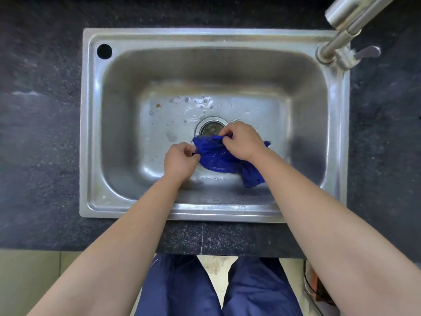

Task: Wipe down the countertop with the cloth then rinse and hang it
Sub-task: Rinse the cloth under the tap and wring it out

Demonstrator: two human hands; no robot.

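The right hand [242, 140] covers part of the cloth [218, 158], which hides the lower edge of the drain [210, 127]. The tap [341, 30] is cut off at the upper right. The cloth is deep blue, wet-looking and bunched, low in the sink [205, 37] at frame centre. Its long axis runs upper left to lower right. The left hand [180, 161] pinches its left edge, and the right hand's curled fingers grip its top.
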